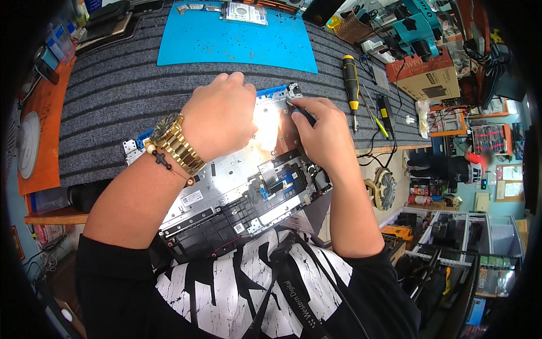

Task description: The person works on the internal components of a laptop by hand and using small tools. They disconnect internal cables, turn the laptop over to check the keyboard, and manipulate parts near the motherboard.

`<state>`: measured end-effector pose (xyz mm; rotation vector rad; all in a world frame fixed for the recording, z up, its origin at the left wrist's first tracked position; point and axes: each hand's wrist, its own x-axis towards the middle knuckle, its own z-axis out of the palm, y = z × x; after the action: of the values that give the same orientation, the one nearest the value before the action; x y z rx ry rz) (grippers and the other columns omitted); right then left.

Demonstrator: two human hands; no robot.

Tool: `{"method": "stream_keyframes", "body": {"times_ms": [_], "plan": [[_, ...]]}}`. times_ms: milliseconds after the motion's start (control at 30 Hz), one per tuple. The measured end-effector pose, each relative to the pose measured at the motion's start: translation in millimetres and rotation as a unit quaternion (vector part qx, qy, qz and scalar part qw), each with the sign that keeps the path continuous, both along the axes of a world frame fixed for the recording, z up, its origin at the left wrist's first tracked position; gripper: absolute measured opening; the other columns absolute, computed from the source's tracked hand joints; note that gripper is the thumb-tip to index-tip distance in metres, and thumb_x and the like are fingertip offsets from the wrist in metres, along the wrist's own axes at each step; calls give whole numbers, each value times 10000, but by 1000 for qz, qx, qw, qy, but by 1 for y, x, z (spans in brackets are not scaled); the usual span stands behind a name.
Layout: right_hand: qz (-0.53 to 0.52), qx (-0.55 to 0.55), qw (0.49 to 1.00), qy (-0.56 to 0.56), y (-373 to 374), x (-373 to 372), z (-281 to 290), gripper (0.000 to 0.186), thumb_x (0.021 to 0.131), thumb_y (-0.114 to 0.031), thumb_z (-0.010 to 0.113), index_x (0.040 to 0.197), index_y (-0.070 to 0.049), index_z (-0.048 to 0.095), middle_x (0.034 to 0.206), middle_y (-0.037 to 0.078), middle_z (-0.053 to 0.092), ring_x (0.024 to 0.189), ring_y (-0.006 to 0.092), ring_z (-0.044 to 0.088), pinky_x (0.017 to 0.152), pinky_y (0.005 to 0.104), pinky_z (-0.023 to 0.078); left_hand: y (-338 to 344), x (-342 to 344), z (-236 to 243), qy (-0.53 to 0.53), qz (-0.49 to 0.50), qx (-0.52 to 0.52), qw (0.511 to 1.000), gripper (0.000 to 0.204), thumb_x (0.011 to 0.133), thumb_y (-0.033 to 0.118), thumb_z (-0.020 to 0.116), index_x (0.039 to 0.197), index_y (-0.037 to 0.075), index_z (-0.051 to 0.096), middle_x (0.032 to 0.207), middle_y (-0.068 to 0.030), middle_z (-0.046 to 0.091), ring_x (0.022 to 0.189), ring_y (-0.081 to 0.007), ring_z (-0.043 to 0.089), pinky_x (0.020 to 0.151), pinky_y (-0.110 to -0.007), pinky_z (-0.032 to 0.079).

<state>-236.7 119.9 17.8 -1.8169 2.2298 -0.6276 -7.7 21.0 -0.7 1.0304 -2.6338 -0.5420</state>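
An opened laptop base [237, 186] lies tilted on the grey ribbed mat [113, 96], its silver metal plate and black lower frame facing up. My left hand [220, 116], with a gold watch and a bead bracelet on the wrist, rests palm down on the upper part of the base. My right hand [322, 133] grips a thin black tool [302, 112] whose tip touches the plate near the blue-edged top corner. A bright light glare sits between the two hands.
A blue work mat [237, 39] with a hard drive [247, 12] lies at the far side. A yellow-and-black screwdriver [351, 85] and cables lie to the right. A cardboard box [423, 76] and shelves stand at the right. An orange bench edge runs along the left.
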Motion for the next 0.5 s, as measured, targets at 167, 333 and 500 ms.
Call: {"method": "stream_keyframes", "body": {"times_ms": [167, 333, 500], "plan": [[-14, -4, 1000, -14, 1, -1, -3, 358, 1060, -168, 774, 1365, 2, 855, 1364, 262, 792, 1272, 467, 763, 1124, 507, 605, 1, 0, 1, -5, -3, -4, 1000, 553, 953, 250, 936, 1376, -60, 760, 1314, -203, 743, 1313, -398, 718, 1095, -514, 636], [-14, 0, 1000, -12, -2, -1, -3, 360, 1063, -174, 782, 1376, -12, 854, 1353, 256, 788, 1245, 464, 767, 1111, 506, 609, 1, 2, -1, 2, -7, -11, 1000, 549, 952, 247, 932, 1376, -57, 759, 1305, -196, 741, 1302, -395, 719, 1089, -513, 636], [-2, 5, 1000, -7, -1, -2, -1, 355, 1061, -174, 789, 1380, -36, 858, 1353, 255, 786, 1253, 463, 766, 1110, 508, 612, 0, 1, -1, -1, -5, -11, 1000, 555, 950, 256, 930, 1377, -55, 760, 1298, -191, 741, 1297, -392, 720, 1083, -513, 639]]}}
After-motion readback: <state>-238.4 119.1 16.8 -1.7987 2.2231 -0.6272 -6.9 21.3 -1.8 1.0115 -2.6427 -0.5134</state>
